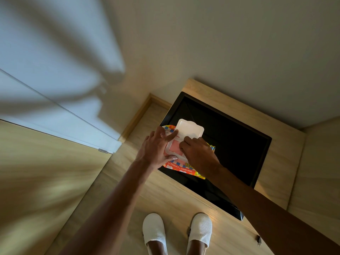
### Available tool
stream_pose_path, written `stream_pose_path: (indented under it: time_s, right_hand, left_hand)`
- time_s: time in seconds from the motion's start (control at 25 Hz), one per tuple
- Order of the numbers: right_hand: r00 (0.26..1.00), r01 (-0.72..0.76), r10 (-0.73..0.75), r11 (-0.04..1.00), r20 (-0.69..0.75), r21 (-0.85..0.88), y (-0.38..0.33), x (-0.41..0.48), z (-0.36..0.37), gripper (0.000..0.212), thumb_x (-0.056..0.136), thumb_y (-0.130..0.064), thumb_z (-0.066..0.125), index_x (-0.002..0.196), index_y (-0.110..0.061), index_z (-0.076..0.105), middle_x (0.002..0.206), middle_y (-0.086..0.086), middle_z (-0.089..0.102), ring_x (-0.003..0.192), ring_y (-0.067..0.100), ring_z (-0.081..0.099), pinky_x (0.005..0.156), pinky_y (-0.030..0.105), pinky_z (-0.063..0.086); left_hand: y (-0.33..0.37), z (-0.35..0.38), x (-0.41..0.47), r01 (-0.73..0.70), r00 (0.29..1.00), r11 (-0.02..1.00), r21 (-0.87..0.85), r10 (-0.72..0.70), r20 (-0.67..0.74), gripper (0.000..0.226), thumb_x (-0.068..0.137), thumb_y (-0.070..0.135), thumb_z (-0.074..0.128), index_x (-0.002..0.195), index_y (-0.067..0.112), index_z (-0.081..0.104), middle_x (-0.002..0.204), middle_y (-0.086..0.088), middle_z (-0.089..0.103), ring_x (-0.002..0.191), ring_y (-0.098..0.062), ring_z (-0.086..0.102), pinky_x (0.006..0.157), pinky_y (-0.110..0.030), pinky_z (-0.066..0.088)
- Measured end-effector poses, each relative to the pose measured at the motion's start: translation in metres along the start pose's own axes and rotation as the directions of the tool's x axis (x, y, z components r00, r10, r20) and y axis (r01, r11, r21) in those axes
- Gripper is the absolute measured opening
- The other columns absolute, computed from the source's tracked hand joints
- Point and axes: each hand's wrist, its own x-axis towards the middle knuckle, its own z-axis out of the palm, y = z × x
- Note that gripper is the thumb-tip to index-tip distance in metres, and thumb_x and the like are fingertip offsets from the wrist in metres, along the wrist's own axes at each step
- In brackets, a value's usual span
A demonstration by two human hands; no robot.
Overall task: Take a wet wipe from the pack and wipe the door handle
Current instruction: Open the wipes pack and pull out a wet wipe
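Note:
A colourful wet wipe pack with orange and blue print lies on a black surface. Its white flip lid stands open, showing a pink opening. My left hand lies on the pack's left side, index finger stretched along the lid's hinge, thumb on the near edge. My right hand is over the opening with fingertips pinched down at it; whether a wipe is between them is hidden. No door handle is in view.
The black surface sits on a light wooden unit against a cream wall. A wooden door with a white frame is at the left. My feet in white slippers stand on the wooden floor. A plug lies at the lower right.

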Motion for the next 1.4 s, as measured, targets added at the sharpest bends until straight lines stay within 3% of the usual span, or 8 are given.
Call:
stream_pose_path:
  time_s: [0.32,0.48,0.64,0.72,0.88,1.12,1.4]
  right_hand:
    - [0.991,-0.117,0.128,0.978,-0.05,0.173,-0.003,-0.002,0.0,0.033,0.066,-0.016,0.088,0.091,-0.011,0.067,0.091,0.008,0.071,0.078,0.027,0.07,0.078,0.044,0.057]
    - [0.985,-0.147,0.165,0.959,-0.055,0.243,-0.003,-0.004,-0.001,0.03,0.066,-0.016,0.087,0.088,-0.013,0.066,0.09,0.005,0.071,0.076,0.024,0.07,0.075,0.042,0.058]
    - [0.966,-0.166,0.227,0.912,-0.124,0.374,-0.004,0.005,-0.01,0.017,0.079,-0.013,0.076,0.086,-0.018,0.061,0.089,0.0,0.067,0.076,0.017,0.066,0.064,0.029,0.057]
    - [0.965,-0.202,0.25,0.895,-0.073,0.397,-0.001,0.009,-0.013,0.007,0.085,-0.017,0.071,0.089,-0.017,0.065,0.093,0.001,0.069,0.081,0.018,0.067,0.07,0.032,0.057]
    - [0.97,-0.23,0.243,0.902,0.011,0.367,0.002,0.003,-0.009,0.018,0.084,-0.024,0.073,0.1,-0.017,0.071,0.103,0.003,0.072,0.094,0.02,0.066,0.087,0.039,0.053]
    - [0.994,-0.111,0.109,0.986,0.025,0.124,0.001,0.004,-0.006,0.014,0.08,-0.022,0.076,0.092,-0.015,0.072,0.094,0.003,0.071,0.084,0.02,0.066,0.083,0.036,0.056]
    - [0.984,-0.176,0.17,0.971,0.052,0.164,-0.005,0.009,-0.004,0.016,0.075,-0.017,0.079,0.088,-0.017,0.07,0.091,0.003,0.07,0.086,0.02,0.063,0.092,0.037,0.048]
  left_hand:
    - [0.0,-0.001,0.0,0.004,1.0,1.0,-0.024,-0.004,-0.013,0.092,0.069,0.059,0.07,0.145,0.031,0.028,0.136,-0.012,0.041,0.124,-0.026,0.046,0.103,-0.042,0.045]
    - [0.001,-0.001,0.0,0.024,1.0,0.999,-0.032,-0.024,-0.019,0.09,0.067,0.058,0.072,0.143,0.032,0.032,0.136,-0.01,0.042,0.124,-0.026,0.045,0.103,-0.042,0.043]
    - [0.001,-0.007,-0.001,0.024,0.999,0.999,-0.043,-0.025,-0.02,0.089,0.067,0.058,0.073,0.143,0.033,0.033,0.135,-0.011,0.041,0.123,-0.025,0.045,0.101,-0.041,0.046]
    - [0.001,-0.009,-0.002,0.03,0.999,0.998,-0.056,-0.031,-0.018,0.089,0.067,0.057,0.074,0.143,0.032,0.034,0.135,-0.011,0.041,0.123,-0.024,0.045,0.101,-0.041,0.045]
    - [0.002,-0.009,-0.003,0.033,0.999,0.998,-0.048,-0.033,-0.013,0.089,0.067,0.055,0.074,0.143,0.032,0.033,0.136,-0.011,0.041,0.125,-0.025,0.044,0.104,-0.042,0.044]
    - [0.003,-0.009,-0.004,0.036,0.999,0.999,-0.04,-0.037,-0.017,0.089,0.067,0.054,0.075,0.143,0.033,0.033,0.133,-0.009,0.042,0.123,-0.025,0.046,0.105,-0.042,0.043]
    - [0.003,-0.007,-0.002,0.041,0.999,0.997,-0.059,-0.041,-0.011,0.089,0.066,0.055,0.075,0.142,0.032,0.035,0.135,-0.01,0.041,0.125,-0.025,0.044,0.103,-0.04,0.045]
